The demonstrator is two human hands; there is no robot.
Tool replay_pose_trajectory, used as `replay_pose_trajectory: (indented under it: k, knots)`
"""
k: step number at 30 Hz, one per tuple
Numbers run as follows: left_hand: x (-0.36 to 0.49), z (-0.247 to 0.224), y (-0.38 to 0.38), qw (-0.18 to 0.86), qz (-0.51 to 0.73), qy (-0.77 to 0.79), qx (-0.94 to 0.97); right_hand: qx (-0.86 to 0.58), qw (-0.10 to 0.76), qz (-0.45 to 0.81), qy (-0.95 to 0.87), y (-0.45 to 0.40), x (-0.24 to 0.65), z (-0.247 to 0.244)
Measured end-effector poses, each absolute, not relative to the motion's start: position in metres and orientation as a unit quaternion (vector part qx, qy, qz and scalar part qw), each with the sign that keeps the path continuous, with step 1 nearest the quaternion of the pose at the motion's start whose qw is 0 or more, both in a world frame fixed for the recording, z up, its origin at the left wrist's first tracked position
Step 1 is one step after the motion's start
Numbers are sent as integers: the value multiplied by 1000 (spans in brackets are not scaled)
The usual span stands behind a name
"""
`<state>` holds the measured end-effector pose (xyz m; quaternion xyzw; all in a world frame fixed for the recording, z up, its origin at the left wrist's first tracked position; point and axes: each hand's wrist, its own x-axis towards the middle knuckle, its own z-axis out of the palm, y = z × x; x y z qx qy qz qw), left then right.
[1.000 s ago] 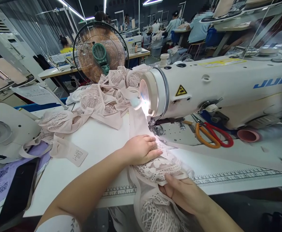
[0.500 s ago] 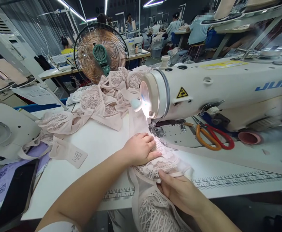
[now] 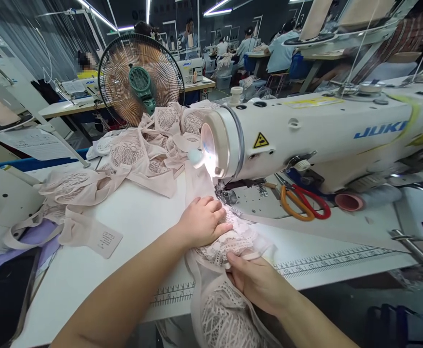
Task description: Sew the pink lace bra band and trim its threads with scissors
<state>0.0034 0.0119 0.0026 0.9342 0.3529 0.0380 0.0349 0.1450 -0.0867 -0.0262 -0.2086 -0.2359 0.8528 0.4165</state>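
Observation:
A pale pink lace bra (image 3: pixel 223 316) lies partly on the table under the sewing machine (image 3: pixel 265 133), one cup hanging over the front edge. My left hand (image 3: pixel 204 221) rests on its lace just before the needle area, fingers stretched out and pressing the fabric. Closer to the table edge, my right hand (image 3: pixel 252 279) pinches the bra's edge between thumb and fingers. Light from the machine head falls on the lace. The needle itself is hard to make out.
Behind the machine's left side sits a heap of similar bras (image 3: pixel 139 150). Scissors (image 3: pixel 298 200) and a thread cone (image 3: pixel 349 202) lie right of the needle plate. A phone (image 3: pixel 10 295) is at left, a fan (image 3: pixel 141 79) at the back. People work farther off.
The camera view has turned a little to the right, so everything sits farther left. Both hands keep nearly the same place on the bra.

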Motion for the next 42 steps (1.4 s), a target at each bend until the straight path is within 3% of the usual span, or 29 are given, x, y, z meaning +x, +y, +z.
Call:
replay_pose_trajectory:
  k: [20,29,32,35,39,42]
  knots:
    - [3,2,14,6,-12,409,912,-245,408,842,-255,-79,135,-20]
    - [-7,26,9,123,-21,405,906,-271,423,810,-304,-78,129,-25]
    - [-9,31,5,137,-37,384,912,-317,365,765,-426,-87,144,-20]
    - [-10,27,6,105,-44,362,925,-388,283,647,-593,-89,179,-14]
    - [-9,14,12,72,-22,303,950,-547,316,248,-734,-65,228,-24]
    - [-6,7,14,77,-6,279,957,-497,299,39,-813,-45,242,-41]
